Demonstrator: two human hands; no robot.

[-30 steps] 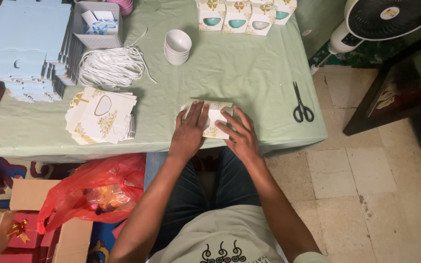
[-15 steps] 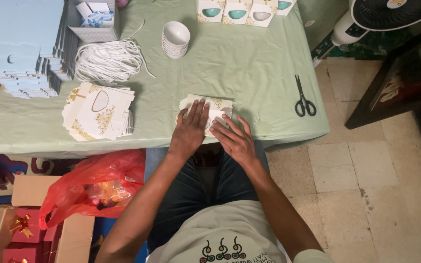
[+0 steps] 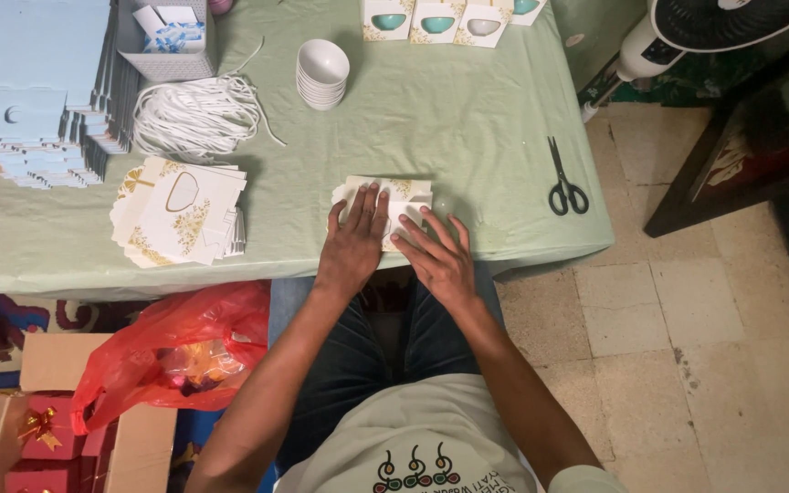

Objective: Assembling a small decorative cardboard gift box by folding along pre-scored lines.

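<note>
At table's near edge, six o'clock: flat white card box blank [image 3: 393, 196], gold-printed. Left hand [image 3: 354, 245] and right hand [image 3: 437, 256] lie on it, fingers spread flat, gripping nothing. I judge it light, thin, easily creased; I'd lift by its edges. Scissors [image 3: 563, 183] at three o'clock.

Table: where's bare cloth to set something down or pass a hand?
Free: the wide strip of green cloth between the stacked white bowls and the scissors, below the boxed bowls. Also between the flat card pile and the left hand. Crowded: far left, with blue card stacks and white cords.
</note>
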